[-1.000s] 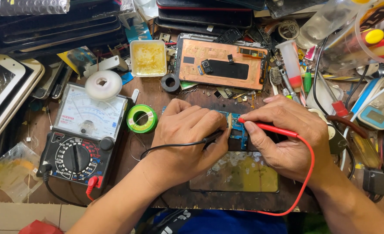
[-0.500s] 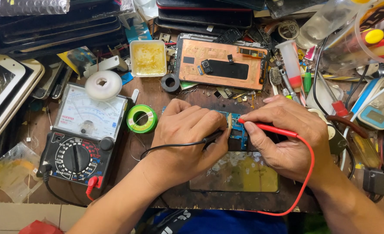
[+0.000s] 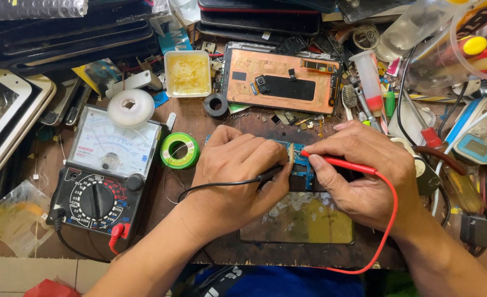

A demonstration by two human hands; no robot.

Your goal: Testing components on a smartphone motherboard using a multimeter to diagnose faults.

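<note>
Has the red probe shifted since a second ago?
No. The red probe keeps its tip by the blue board, same spot relative to the green solder reel.

1 head cam, looking down, close

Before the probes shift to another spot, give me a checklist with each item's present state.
1. Black probe gripped in left hand: ok.
2. Red probe gripped in right hand: ok.
3. Both tips on the blue circuit board: cannot tell, fingers hide the contact.
4. Leads plugged into the analog multimeter: ok.
5. Meter needle reading: cannot tell.
</note>
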